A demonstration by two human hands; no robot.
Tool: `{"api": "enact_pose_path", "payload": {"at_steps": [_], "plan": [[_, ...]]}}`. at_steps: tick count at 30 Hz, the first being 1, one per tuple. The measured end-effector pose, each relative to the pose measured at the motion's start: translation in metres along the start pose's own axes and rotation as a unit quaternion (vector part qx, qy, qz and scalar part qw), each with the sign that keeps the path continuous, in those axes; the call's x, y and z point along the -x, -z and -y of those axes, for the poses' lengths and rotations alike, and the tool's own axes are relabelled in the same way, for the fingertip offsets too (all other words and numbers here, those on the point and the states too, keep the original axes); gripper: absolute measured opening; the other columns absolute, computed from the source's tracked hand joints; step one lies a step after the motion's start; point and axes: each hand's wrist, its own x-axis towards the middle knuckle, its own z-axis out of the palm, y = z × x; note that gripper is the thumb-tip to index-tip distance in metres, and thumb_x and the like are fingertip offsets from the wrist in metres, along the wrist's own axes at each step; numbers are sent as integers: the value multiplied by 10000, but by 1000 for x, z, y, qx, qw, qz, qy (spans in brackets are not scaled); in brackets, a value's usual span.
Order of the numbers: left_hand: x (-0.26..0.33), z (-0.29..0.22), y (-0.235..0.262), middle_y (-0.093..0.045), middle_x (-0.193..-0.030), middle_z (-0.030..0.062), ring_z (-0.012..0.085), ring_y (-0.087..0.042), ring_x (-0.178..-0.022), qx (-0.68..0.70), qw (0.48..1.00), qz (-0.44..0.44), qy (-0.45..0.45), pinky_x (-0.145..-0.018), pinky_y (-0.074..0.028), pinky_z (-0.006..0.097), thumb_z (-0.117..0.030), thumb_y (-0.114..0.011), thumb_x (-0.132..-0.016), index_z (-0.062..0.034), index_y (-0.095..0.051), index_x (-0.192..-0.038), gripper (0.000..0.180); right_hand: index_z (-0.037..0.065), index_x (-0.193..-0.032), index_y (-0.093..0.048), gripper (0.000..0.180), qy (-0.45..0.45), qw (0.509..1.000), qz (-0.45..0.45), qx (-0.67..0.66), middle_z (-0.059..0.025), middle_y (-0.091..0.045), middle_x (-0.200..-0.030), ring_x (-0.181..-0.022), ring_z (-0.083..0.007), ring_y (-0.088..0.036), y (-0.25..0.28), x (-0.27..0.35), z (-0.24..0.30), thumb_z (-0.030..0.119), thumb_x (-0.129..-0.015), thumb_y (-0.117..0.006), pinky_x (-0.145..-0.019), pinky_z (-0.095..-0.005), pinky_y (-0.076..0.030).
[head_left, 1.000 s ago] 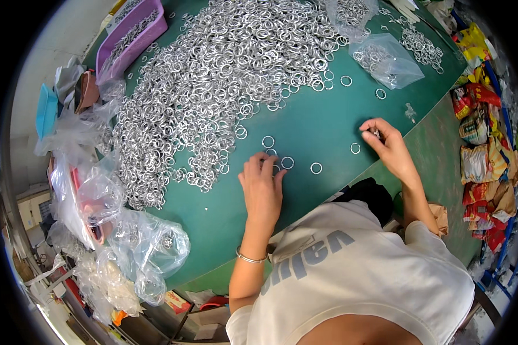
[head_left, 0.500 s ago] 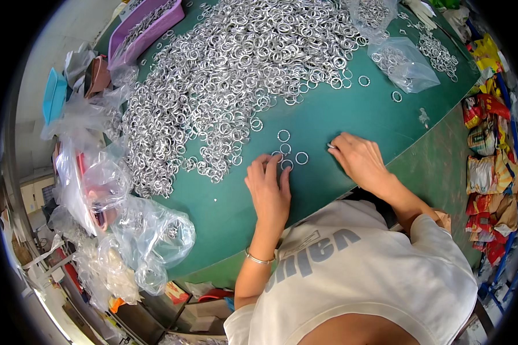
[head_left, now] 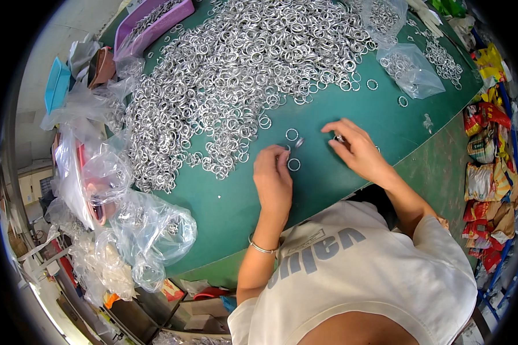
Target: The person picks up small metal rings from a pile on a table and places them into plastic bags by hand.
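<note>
My left hand (head_left: 273,178) rests low over the green table, its thumb and forefinger pinched on a silver metal ring (head_left: 288,147) that shows only in part. One loose ring (head_left: 292,129) lies beyond its fingertips and another ring (head_left: 294,159) beside its thumb. Between the hands, a blurred ring (head_left: 300,142) appears tilted and in motion. To the right, my right hand (head_left: 360,152) has its forefinger stretched out and its thumb below, with silver rings (head_left: 339,138) held within the curled fingers. A large heap of such rings (head_left: 259,46) spreads out beyond both hands.
A purple tray (head_left: 156,26) holding metal pieces stands at the far left. Clear plastic bags (head_left: 155,230) crowd the left edge. Bagged rings (head_left: 411,72) and loose linked rings (head_left: 443,63) lie at the far right. Colourful packages (head_left: 483,172) stand beyond the table's right side.
The cluster of loose rings by my left hand has thinned, and one ring there is now blurred. My right hand's forefinger has lifted away from its thumb. The whole view has shifted slightly.
</note>
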Motion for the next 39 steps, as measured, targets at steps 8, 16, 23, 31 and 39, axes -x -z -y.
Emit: {"api": "enact_pose_path", "payload": {"at_steps": [8, 16, 23, 31, 39], "plan": [[-3, -1, 9, -542, -856, 116, 276, -521, -799, -116, 992, 43, -32, -711, -405, 366, -36, -666, -722, -14, -563, -899, 206, 73, -934, -576, 166, 127, 972, 70, 185, -109, -475, -796, -696, -317, -519, -32, -41, -2, 56, -770, -593, -574, -406, -395], [-5, 20, 10, -512, -878, 108, 281, -495, -810, 9, 1000, 13, -5, -701, -373, 365, -20, -620, -747, -20, -533, -827, 119, 40, -835, -530, 111, 59, 978, 77, 187, -129, -516, -844, -758, -336, -548, 2, -42, 9, 56, -747, -595, -611, -433, -426], [-1, 16, 20, -517, -961, 136, 303, -499, -873, -170, 985, -21, -10, -730, -384, 378, -16, -605, -757, -3, -539, -940, 195, 30, -829, -520, 116, 144, 973, 66, 169, -133, -538, -826, -754, -320, -541, -34, -51, 0, 105, -785, -597, -619, -410, -430], [9, -5, 9, -448, -1135, 127, 281, -460, -941, -109, 986, 117, -46, -827, -372, 390, -88, -697, -691, -42, -514, -1146, 493, 21, -821, -502, 123, -187, 687, 177, -679, -84, -519, -871, -666, -135, -472, 22, -41, -12, 126, -885, -487, -449, -215, -384], [-11, -15, -43, -487, -1095, 125, 280, -474, -982, -143, 969, 132, -155, -774, -376, 377, -53, -618, -749, -33, -552, -1070, 328, 30, -824, -542, 126, -211, 853, 69, -472, -6, -477, -615, -479, -58, -387, 38, -20, -19, 141, -882, -527, -391, -178, -269]]}}
